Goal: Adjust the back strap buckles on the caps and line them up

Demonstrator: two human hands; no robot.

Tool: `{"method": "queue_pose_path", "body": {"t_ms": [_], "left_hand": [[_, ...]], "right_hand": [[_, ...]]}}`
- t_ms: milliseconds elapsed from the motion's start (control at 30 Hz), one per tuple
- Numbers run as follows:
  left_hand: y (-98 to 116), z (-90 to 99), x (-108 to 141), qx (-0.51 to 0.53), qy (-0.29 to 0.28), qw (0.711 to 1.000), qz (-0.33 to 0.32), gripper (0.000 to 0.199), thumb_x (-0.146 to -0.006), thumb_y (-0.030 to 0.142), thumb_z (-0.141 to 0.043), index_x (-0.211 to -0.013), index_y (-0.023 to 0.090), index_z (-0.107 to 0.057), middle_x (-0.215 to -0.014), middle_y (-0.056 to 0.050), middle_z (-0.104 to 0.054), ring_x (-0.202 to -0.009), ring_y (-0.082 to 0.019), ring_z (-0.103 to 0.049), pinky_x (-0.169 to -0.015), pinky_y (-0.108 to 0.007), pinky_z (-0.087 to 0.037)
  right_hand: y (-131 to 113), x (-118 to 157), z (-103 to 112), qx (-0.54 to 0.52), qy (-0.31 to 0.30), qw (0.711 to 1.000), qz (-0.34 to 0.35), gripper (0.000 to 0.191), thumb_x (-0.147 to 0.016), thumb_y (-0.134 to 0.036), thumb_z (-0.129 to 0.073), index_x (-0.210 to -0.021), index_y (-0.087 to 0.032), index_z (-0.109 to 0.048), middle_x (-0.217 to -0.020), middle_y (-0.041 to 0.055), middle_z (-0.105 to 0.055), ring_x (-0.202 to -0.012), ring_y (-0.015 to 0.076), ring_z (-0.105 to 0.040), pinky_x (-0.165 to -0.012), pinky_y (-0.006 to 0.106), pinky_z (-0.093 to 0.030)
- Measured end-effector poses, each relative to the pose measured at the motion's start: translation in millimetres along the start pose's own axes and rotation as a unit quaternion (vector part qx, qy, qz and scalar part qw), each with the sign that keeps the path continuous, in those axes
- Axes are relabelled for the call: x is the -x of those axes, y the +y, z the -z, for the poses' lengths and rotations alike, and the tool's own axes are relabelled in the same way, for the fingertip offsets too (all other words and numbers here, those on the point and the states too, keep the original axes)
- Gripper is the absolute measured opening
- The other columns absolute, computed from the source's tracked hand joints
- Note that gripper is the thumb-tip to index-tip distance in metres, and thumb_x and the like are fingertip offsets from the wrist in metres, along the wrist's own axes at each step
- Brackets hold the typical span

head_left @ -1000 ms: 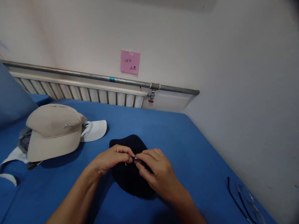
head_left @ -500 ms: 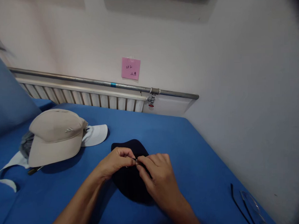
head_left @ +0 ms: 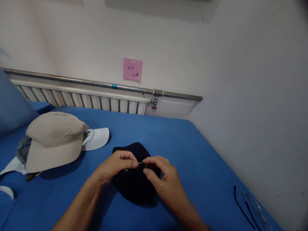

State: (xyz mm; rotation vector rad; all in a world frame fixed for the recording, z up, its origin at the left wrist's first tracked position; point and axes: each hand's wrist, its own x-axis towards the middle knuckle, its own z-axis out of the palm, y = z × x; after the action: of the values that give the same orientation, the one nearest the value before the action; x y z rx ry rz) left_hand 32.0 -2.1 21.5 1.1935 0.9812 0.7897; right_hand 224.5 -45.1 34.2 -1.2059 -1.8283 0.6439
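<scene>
A black cap (head_left: pixel 136 190) lies on the blue-covered surface, both hands over its middle. My left hand (head_left: pixel 121 165) is closed, with thumb and forefinger pinching the cap's strap. My right hand (head_left: pixel 165 177) faces it from the right, its thumb and forefinger bent around the strap's other side with a small gap between their tips. A small, pale, shiny fastener (head_left: pixel 139 162) shows between the two hands. Beside my left fingers is a small light ring-like bit (head_left: pixel 127 169). My fingers hide most of the strap.
To the left, a beige cap (head_left: pixel 55 132) rests over a white cap (head_left: pixel 98 138) and a grey item (head_left: pixel 24 148). Eyeglasses (head_left: pixel 253 206) lie near the right edge. Behind the blue surface (head_left: pixel 170 135) are a radiator (head_left: pixel 93 100), a pipe (head_left: pixel 87 82) and a wall.
My right thumb and forefinger have parted slightly and moved a little away from my left fingertips. More of the shiny fastener shows now. The view has shifted slightly.
</scene>
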Motion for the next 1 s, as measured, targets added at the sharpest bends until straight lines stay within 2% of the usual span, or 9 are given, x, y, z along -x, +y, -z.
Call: {"method": "queue_pose_path", "body": {"t_ms": [167,400,500,600,667,767,867,933,1000], "left_hand": [[1,3.5,1,0.072,0.014,0.997,0.027,0.026,-0.058,0.034,-0.081,-0.066,0.014,-0.067,-0.054,0.004,-0.057,-0.047,-0.007,-0.044,-0.049,-0.018,-0.030],[1,1.0,1,0.046,0.000,0.999,0.008,0.040,-0.066,0.053,-0.076,-0.068,0.014,-0.068,-0.055,0.001,-0.059,-0.048,-0.008,-0.045,-0.048,-0.019,-0.032],[2,-1.1,2,0.021,0.016,0.999,-0.019,0.049,-0.071,0.062,-0.066,-0.066,0.013,-0.068,-0.056,-0.001,-0.060,-0.051,-0.010,-0.047,-0.051,-0.021,-0.035],[2,-1.1,3,0.005,0.016,1.000,-0.024,0.053,-0.077,0.064,-0.058,-0.067,0.013,-0.069,-0.061,-0.003,-0.062,-0.055,-0.012,-0.050,-0.055,-0.023,-0.038],[2,2.3,4,-0.011,-0.014,1.000,-0.023,0.046,-0.076,0.059,-0.062,-0.073,0.013,-0.070,-0.064,-0.002,-0.063,-0.057,-0.012,-0.050,-0.056,-0.023,-0.038],[4,10.2,7,-0.059,-0.090,0.994,-0.032,0.034,-0.065,0.042,-0.077,-0.086,0.016,-0.070,-0.062,0.004,-0.055,-0.055,-0.009,-0.043,-0.053,-0.020,-0.032],[10,12.2,12,-0.129,-0.157,0.978,-0.038,0.047,-0.057,0.031,-0.083,-0.100,0.019,-0.068,-0.068,0.006,-0.055,-0.060,-0.009,-0.044,-0.054,-0.020,-0.032],[14,6.8,17,-0.200,-0.150,0.966,-0.059,0.048,-0.058,0.026,-0.083,-0.104,0.021,-0.067,-0.078,0.004,-0.060,-0.068,-0.012,-0.049,-0.059,-0.021,-0.036],[17,-2.3,20,-0.268,-0.095,0.953,-0.099,0.038,-0.064,0.023,-0.079,-0.099,0.021,-0.066,-0.081,0.003,-0.062,-0.073,-0.013,-0.053,-0.064,-0.022,-0.039]], "right_hand": [[5,-1,4,0.013,0.013,0.999,0.030,0.035,-0.076,-0.015,-0.062,-0.108,-0.028,-0.064,-0.112,0.0040,-0.068,-0.108,0.0245,-0.058,-0.096,0.045,-0.040],[4,2,0,0.079,0.012,0.991,0.109,0.024,-0.082,-0.008,-0.057,-0.097,-0.025,-0.065,-0.093,0.0002,-0.070,-0.089,0.0176,-0.062,-0.087,0.037,-0.039],[3,1,-1,0.058,0.002,0.996,0.067,0.020,-0.079,-0.009,-0.060,-0.091,-0.024,-0.066,-0.089,-0.0002,-0.070,-0.086,0.0171,-0.060,-0.084,0.035,-0.039],[2,-1,0,0.015,-0.016,0.999,-0.025,0.010,-0.076,-0.013,-0.062,-0.077,-0.022,-0.063,-0.079,-0.0013,-0.067,-0.080,0.0168,-0.058,-0.078,0.033,-0.041],[2,-3,2,-0.027,-0.030,0.996,-0.080,0.007,-0.075,-0.017,-0.062,-0.070,-0.021,-0.061,-0.072,-0.0017,-0.063,-0.076,0.0164,-0.056,-0.072,0.031,-0.041],[2,-5,5,-0.113,-0.063,0.985,-0.118,0.007,-0.075,-0.020,-0.061,-0.069,-0.021,-0.063,-0.069,-0.0015,-0.062,-0.070,0.0149,-0.055,-0.067,0.028,-0.042],[2,-6,7,-0.178,-0.092,0.971,-0.128,0.008,-0.074,-0.019,-0.059,-0.072,-0.021,-0.066,-0.071,-0.0010,-0.064,-0.069,0.0138,-0.056,-0.066,0.027,-0.042],[1,-6,6,-0.192,-0.098,0.967,-0.137,0.008,-0.075,-0.019,-0.058,-0.071,-0.020,-0.066,-0.068,-0.0015,-0.063,-0.066,0.0130,-0.056,-0.064,0.026,-0.042],[1,-6,4,-0.194,-0.087,0.966,-0.149,0.008,-0.075,-0.021,-0.059,-0.071,-0.020,-0.065,-0.065,-0.0024,-0.060,-0.062,0.0121,-0.053,-0.061,0.025,-0.041]]}}
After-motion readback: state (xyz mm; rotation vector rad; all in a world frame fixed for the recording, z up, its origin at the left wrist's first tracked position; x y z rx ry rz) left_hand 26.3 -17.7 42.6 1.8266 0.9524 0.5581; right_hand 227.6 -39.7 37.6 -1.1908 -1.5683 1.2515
